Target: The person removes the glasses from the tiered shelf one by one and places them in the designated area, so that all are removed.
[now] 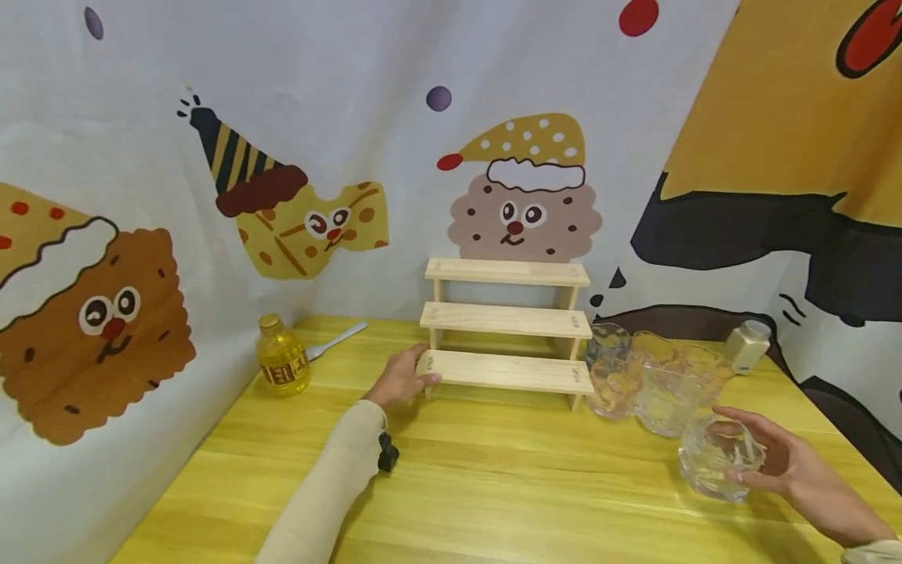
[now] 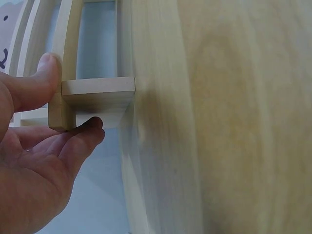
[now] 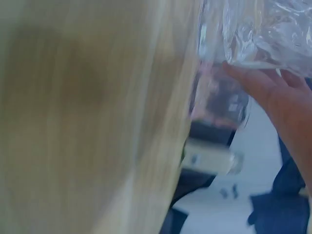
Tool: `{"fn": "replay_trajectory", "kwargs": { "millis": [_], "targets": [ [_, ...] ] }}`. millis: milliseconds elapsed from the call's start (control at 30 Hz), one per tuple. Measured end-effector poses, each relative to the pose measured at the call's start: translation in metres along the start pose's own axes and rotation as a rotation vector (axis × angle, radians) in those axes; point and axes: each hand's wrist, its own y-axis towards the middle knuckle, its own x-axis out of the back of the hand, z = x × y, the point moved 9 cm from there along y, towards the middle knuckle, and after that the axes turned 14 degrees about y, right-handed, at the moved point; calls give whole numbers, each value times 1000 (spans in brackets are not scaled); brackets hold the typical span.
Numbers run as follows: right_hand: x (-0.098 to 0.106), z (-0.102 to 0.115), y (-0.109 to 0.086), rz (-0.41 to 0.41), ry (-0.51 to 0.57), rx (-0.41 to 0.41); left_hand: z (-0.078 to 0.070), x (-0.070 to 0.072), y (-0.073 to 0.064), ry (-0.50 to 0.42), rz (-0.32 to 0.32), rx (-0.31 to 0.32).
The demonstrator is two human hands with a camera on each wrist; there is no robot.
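A light wooden three-step shelf (image 1: 503,317) stands at the back of the table. My left hand (image 1: 400,381) grips the left end of its lowest step. In the left wrist view, the thumb lies along the step's face and the fingers (image 2: 80,146) are at its outer end. At the right, my right hand (image 1: 792,466) holds a clear wavy glass cup (image 1: 715,462), thumb on the near side and fingers on the far side. Whether the cup touches the table I cannot tell. Several other glass cups (image 1: 665,403), clear, pinkish and greyish, stand between it and the shelf.
A bottle of yellow liquid (image 1: 283,356) stands at the back left, with a pale fork-like utensil (image 1: 338,341) behind it. A small white-capped container (image 1: 748,347) is at the back right. Printed cloth (image 1: 366,70) hangs behind the yellow wood-grain table (image 1: 479,501).
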Motion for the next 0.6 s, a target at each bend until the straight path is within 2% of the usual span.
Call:
{"fn": "replay_trajectory", "kwargs": {
  "millis": [200, 300, 367, 467, 600],
  "targets": [
    [32, -29, -1, -115, -55, -119, 1, -2, 3, -3, -2, -4],
    [42, -36, 6, -143, -113, -204, 1, -1, 3, 2, -5, -6],
    [45, -39, 13, -160, -103, -246, 1, 0, 3, 1, -11, -5],
    [49, -42, 22, -191, -52, -252, 0, 0, 2, 0, -11, -15],
    [50, -45, 26, -222, 49, -196, 1, -3, 0, -11, 5, -20]
  ]
}}
